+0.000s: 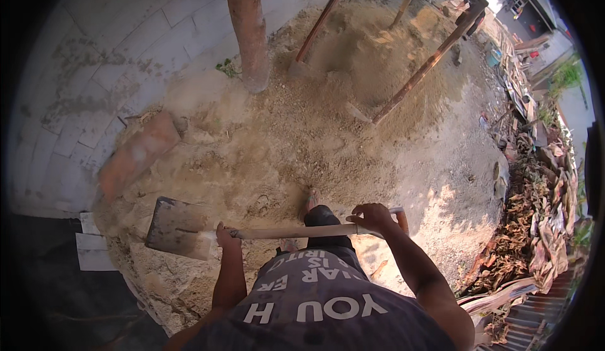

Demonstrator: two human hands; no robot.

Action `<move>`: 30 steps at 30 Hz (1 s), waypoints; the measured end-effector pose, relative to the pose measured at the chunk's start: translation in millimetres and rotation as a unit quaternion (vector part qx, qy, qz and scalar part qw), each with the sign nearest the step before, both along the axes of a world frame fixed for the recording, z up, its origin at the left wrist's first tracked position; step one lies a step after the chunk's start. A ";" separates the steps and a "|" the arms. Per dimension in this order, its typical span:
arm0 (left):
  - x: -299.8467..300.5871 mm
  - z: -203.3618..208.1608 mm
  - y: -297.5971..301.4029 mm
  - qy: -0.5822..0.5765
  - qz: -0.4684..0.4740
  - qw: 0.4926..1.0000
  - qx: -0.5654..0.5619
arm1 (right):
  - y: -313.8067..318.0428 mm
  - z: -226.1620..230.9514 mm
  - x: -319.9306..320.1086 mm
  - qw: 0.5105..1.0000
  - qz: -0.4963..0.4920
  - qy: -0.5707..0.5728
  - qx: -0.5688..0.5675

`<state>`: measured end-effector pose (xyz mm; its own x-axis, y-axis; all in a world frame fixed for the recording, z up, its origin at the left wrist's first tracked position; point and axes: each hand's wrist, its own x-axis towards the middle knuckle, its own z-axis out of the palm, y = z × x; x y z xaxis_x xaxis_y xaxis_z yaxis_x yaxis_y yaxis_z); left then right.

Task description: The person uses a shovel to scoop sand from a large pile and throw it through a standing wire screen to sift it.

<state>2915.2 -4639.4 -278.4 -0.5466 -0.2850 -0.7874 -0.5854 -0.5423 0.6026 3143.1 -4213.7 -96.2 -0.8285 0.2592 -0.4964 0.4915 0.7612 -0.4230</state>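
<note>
Holding a shovel (277,232) sideways in front of the legs (323,217), the L hand (227,235) is wrapping round its stick nr the blade (176,226). The R hand (372,217) is curling by the orange end (401,217); can't tell if it's gripping. Blade's pointing L, over sandy ground (246,168). 2 tools w/ long sticks (428,69) are slanting ahead.

My right hand (375,217) hides the shovel shaft (293,232) just before the grip (402,221) | my shirt (309,313) cut off below | left foot (288,245) mostly covered | post (244,33) cut off above | dark shape (477,24) near the sand heap's (372,55) far edge: too blurred to tell
</note>
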 end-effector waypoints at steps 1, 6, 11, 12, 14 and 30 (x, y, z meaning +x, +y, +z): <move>-21.5 -6.8 5.1 0.033 -0.038 0.999 0.018 | -2.8 -6.0 -14.1 0.997 -0.025 -0.066 -0.015; -122.8 -3.9 125.4 0.020 -0.040 0.999 0.014 | 22.3 -29.2 -73.4 0.991 -0.017 -0.108 -0.083; -202.3 -22.4 220.1 -0.014 -0.154 0.986 -0.063 | 76.8 -42.7 -146.6 0.991 -0.030 -0.013 -0.127; -208.5 -11.7 255.3 -0.023 -0.160 0.985 -0.055 | 92.0 -37.5 -160.0 0.990 -0.045 0.005 -0.135; -217.6 9.1 314.5 -0.064 -0.201 0.977 -0.039 | 120.8 -25.4 -186.5 0.991 -0.035 0.028 -0.126; -291.8 174.1 652.3 0.080 -0.572 0.787 0.217 | 228.9 4.9 -306.3 0.890 -0.351 0.065 -0.285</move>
<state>2623.4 -3987.1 -104.3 -0.3517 0.7427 -0.5699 -0.7762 0.1090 0.6210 2836.9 -3984.8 -91.3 -0.6217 0.4721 -0.6249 0.6803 -0.0698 -0.7296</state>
